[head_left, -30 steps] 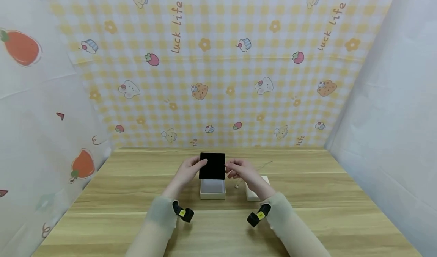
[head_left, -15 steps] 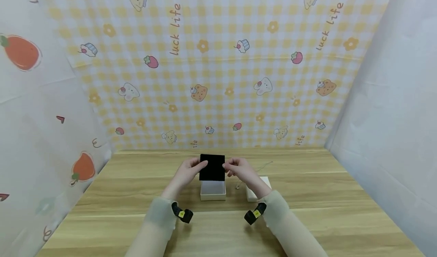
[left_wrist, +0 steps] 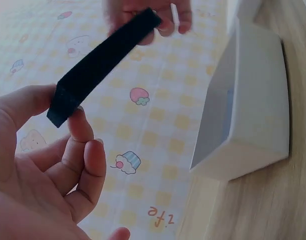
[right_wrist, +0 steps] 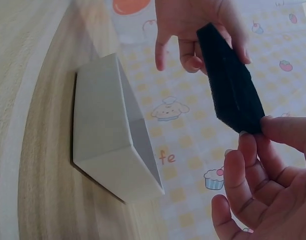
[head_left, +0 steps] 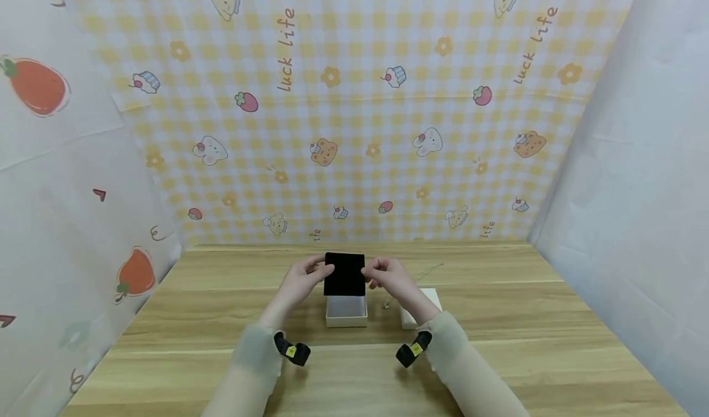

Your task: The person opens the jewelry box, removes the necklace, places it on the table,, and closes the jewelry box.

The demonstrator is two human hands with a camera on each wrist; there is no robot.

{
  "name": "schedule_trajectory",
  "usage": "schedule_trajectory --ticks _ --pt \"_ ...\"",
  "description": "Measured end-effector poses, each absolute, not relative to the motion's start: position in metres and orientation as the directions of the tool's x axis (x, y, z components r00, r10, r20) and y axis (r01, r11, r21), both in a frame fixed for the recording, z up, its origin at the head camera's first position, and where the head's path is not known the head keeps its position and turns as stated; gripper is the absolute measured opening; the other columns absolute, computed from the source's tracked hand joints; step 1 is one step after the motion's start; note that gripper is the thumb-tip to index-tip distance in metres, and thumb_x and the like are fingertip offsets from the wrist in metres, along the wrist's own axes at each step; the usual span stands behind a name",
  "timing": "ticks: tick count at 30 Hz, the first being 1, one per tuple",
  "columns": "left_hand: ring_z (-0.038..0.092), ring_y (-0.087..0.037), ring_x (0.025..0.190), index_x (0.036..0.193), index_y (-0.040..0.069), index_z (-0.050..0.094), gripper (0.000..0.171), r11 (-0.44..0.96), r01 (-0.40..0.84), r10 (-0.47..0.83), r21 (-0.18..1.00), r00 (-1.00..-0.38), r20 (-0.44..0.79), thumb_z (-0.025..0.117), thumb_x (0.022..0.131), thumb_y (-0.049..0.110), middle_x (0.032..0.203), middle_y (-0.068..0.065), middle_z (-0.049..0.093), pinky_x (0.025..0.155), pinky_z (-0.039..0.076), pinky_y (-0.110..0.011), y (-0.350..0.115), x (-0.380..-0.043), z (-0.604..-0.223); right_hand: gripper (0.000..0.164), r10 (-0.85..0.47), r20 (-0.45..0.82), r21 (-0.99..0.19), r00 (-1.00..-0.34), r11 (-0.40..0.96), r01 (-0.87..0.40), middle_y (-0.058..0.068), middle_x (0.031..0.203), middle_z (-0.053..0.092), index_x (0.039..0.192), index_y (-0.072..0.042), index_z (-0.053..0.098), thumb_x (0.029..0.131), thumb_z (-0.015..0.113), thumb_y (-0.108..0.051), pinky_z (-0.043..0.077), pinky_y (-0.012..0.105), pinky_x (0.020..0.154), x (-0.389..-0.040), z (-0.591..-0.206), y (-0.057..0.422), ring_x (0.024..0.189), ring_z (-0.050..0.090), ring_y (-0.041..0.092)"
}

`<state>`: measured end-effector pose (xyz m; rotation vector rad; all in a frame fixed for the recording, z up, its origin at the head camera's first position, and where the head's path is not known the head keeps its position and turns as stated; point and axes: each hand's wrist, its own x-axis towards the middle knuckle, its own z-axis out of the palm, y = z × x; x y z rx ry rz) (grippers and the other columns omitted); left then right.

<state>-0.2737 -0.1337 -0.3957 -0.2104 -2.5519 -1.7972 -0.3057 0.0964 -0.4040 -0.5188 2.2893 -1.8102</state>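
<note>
A square black box insert (head_left: 344, 277), soft like velvet, hangs in the air between both hands, its broad face tilted toward the head camera. My left hand (head_left: 301, 278) pinches its left side between thumb and fingers. The right side is pinched by my right hand (head_left: 389, 277), thumb in front. Directly below and nearer stands an open cream-white box (head_left: 346, 322), its far part hidden behind the insert. In the left wrist view, the insert (left_wrist: 103, 62) appears edge-on, thin with a folded-down rim, apart from the box (left_wrist: 260, 100).
Right of the box, partly behind the right forearm, lies a white box-like piece (head_left: 431, 296), perhaps the lid. A thin cord or chain (head_left: 429, 271) with a small pendant (head_left: 386, 305) lies by it on the wooden table (head_left: 221, 306). A patterned cloth (head_left: 354, 109) hangs behind.
The right thumb has come slightly further onto the insert's right edge. The insert and both hands sit slightly lower in view, as the head view shifts a little too.
</note>
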Motion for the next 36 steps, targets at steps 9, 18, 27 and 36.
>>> schedule_trajectory --ticks 9,18,27,36 --pt "0.058 -0.022 0.103 0.133 0.010 0.049 0.050 0.277 0.098 0.081 0.956 -0.994 0.078 0.065 0.093 0.036 0.096 -0.006 0.068 0.092 0.040 -0.046 -0.136 -0.282 -0.405 0.018 -0.380 0.102 -0.967 -0.919 0.179 -0.181 0.004 0.080 0.063 0.090 0.002 0.064 0.095 0.061 -0.014 0.049 0.037 0.074 -0.310 -0.410 0.098 0.069 0.058 0.019" --pt "0.041 -0.014 0.062 0.082 0.005 0.062 0.026 0.303 0.172 0.070 0.937 -0.985 0.158 0.070 0.090 0.028 0.067 0.003 0.054 0.059 0.034 -0.029 -0.136 -0.283 -0.409 0.016 -0.370 0.096 -0.967 -0.924 0.185 -0.175 0.003 0.080 0.062 0.090 0.001 0.063 0.095 0.061 -0.014 0.048 0.033 0.073 -0.311 -0.411 0.100 0.069 0.057 0.019" --pt "0.058 -0.015 0.087 0.094 0.002 0.071 0.025 0.328 0.146 0.008 0.933 -0.988 0.152 0.068 0.092 0.027 0.096 -0.005 0.070 0.074 0.041 -0.031 -0.136 -0.282 -0.409 0.019 -0.369 0.090 -0.962 -0.925 0.209 -0.177 0.003 0.081 0.063 0.092 0.003 0.064 0.096 0.061 -0.016 0.047 0.030 0.072 -0.312 -0.410 0.100 0.070 0.058 0.018" --pt "0.060 -0.023 0.102 0.098 0.000 0.073 0.022 0.336 0.122 -0.004 0.934 -0.991 0.131 0.068 0.092 0.021 0.105 -0.009 0.070 0.082 0.043 -0.035 -0.135 -0.282 -0.405 0.019 -0.388 0.081 -0.964 -0.918 0.204 -0.171 0.007 0.081 0.063 0.093 0.010 0.061 0.096 0.058 -0.008 0.046 0.029 0.069 -0.304 -0.395 0.102 0.070 0.058 0.022"
